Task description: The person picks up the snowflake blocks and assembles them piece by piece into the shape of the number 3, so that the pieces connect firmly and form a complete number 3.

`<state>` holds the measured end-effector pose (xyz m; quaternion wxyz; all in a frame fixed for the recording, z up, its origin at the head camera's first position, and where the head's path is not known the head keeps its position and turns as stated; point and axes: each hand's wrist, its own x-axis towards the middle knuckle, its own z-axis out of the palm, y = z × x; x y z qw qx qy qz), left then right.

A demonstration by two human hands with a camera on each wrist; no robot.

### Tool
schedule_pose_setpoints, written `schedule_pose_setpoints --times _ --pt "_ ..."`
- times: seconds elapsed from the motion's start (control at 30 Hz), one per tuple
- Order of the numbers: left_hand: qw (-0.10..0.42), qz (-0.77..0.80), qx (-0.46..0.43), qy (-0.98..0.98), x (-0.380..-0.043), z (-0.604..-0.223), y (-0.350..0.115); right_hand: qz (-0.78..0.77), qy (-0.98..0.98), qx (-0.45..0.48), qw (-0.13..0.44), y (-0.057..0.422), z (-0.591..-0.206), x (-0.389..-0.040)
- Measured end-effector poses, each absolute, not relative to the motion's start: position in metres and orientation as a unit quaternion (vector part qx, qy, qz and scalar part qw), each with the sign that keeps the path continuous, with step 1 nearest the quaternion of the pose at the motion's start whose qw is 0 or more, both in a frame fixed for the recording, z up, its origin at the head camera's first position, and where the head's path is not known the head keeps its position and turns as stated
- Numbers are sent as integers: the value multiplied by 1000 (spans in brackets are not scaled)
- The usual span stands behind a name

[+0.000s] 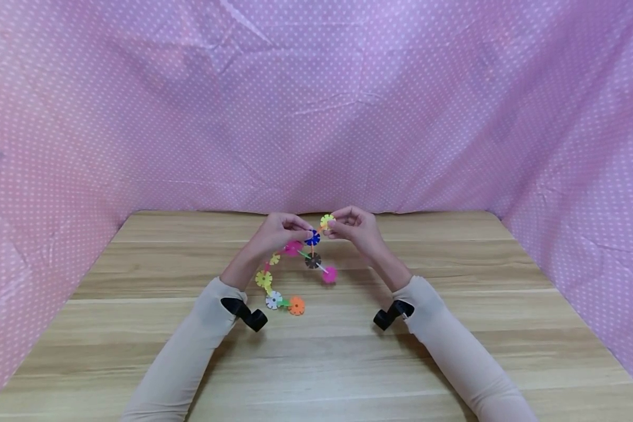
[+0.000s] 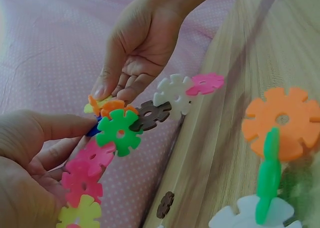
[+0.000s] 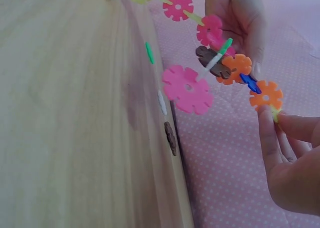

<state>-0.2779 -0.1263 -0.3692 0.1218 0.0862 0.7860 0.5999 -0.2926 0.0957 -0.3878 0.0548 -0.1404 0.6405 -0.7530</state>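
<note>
A chain of notched plastic snowflake discs hangs from both hands over the far part of the table. My left hand (image 1: 274,234) pinches a blue disc (image 1: 313,238) between thumb and fingers. On the other side, my right hand (image 1: 356,227) pinches a yellow disc (image 1: 327,221), and an orange disc (image 3: 266,96) links it toward the blue one. Below the blue disc is a brown disc (image 1: 313,261), with a white disc (image 2: 173,93) and a pink disc (image 1: 329,275) branching off. The other strand curves down past yellow discs to a white one and an orange disc (image 1: 296,305).
Loose on the table near its far edge lie a brown disc (image 3: 170,138), a white disc (image 3: 162,102) and a green disc (image 3: 149,52). Behind the wooden table (image 1: 316,375) hangs a pink dotted cloth (image 1: 316,105). Each wrist wears a black camera mount (image 1: 253,316).
</note>
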Motion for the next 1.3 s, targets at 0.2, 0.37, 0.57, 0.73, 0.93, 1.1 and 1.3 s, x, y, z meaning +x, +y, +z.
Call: schedule_pose_setpoints --times 0.2,0.37,0.57,0.73,0.93,1.1,1.3 --pt "153 568 111 801 -280 -370 -127 -725 671 -139 72 100 -385 -294" --pt "168 580 125 787 -280 -369 -127 -702 688 -165 87 102 -384 -293" --pt "155 622 124 758 -280 -367 -127 -672 709 -191 100 99 -381 -289" --pt "157 626 118 755 -279 -366 -128 -665 714 -193 110 94 -381 -286" --pt "160 619 108 761 -279 -366 -131 -662 715 -190 118 91 -383 -284" --pt "162 606 112 771 -279 -363 -135 -649 726 -195 117 94 -381 -287" --pt "170 586 120 783 -280 -358 -145 -607 759 -194 135 100 -375 -299"
